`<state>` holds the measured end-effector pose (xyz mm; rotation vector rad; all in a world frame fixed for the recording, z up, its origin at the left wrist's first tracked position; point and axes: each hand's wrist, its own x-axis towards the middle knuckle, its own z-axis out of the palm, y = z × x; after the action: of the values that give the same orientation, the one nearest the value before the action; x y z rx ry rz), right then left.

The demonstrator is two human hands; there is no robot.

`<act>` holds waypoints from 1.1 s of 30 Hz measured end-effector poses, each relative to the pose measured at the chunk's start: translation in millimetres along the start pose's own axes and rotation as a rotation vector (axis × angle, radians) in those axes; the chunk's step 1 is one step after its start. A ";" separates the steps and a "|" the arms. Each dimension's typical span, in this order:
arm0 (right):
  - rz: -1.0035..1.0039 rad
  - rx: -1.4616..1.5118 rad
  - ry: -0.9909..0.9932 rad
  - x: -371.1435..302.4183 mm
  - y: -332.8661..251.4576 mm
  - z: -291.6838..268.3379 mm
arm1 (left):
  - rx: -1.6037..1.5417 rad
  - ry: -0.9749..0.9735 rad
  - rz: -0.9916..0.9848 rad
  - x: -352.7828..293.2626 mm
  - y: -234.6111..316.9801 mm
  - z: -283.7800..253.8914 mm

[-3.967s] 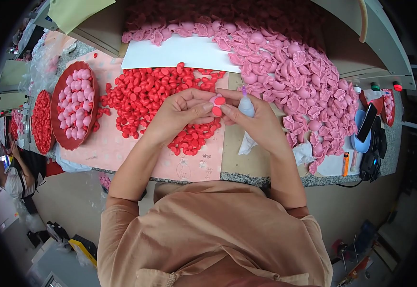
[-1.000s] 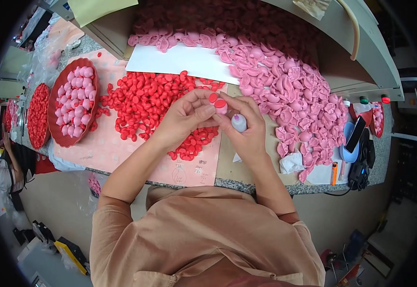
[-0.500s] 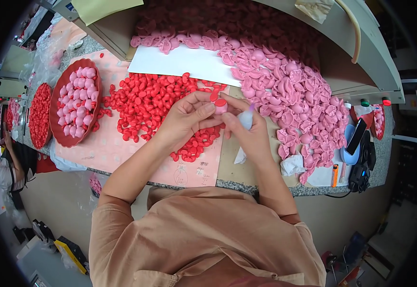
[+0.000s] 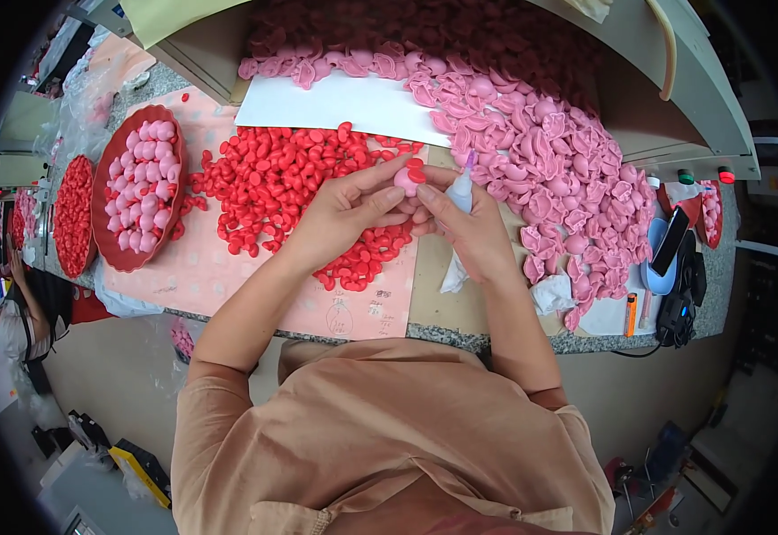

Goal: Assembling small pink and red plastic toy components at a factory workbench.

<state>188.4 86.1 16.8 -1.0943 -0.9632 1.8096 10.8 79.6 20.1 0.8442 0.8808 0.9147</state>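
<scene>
Between the fingertips of both hands sits a small pink rounded piece [image 4: 406,185] with a red glossy cap-like piece [image 4: 415,173] against its upper side. My left hand [image 4: 342,214] pinches the pink piece from the left. From the right, the thumb and fingertips of my right hand [image 4: 476,234] close in on the red piece. A translucent squeeze bottle [image 4: 461,191] with a thin purple tip is tucked in my right hand, tip pointing up. Loose red pieces [image 4: 268,174] lie heaped behind and beside my left hand. Pink frilled pieces [image 4: 540,169] spread beyond my right hand.
At left stand a red scalloped tray [image 4: 102,223] of pink-and-red pieces and another tray of red pieces [image 4: 75,214]. A grey box-like housing [image 4: 719,107] overhangs the back. Crumpled tissue [image 4: 551,294], an orange lighter-like stick [image 4: 630,314] and a black phone [image 4: 670,241] lie at right.
The red piece has shifted from facing me to the upper right of the pink piece. My right hand has turned slightly, and the bottle tip points more upright.
</scene>
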 end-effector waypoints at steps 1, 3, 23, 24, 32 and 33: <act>0.002 -0.008 -0.002 -0.3 -0.4 -1.3 | 0.019 -0.023 -0.015 0.1 1.7 -0.7; 0.008 -0.017 -0.004 -1.3 -1.7 -2.0 | 0.036 -0.045 -0.031 -0.3 5.4 -2.6; 0.045 -0.097 -0.066 -2.3 -3.4 -3.0 | 0.067 -0.018 -0.132 -1.0 5.1 -13.0; 0.046 -0.097 -0.064 -2.3 -3.3 -3.2 | 0.066 -0.019 -0.133 -0.8 4.9 -12.8; 0.050 -0.080 -0.054 -1.4 -1.3 -3.6 | 0.080 -0.008 -0.126 -1.3 7.3 -11.1; 0.050 -0.079 -0.054 -1.3 -1.0 -4.0 | 0.081 -0.007 -0.126 -1.4 7.6 -10.6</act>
<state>192.7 86.1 16.7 -1.1320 -1.0559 1.8640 -1.4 83.5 23.1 0.8505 0.9589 0.7699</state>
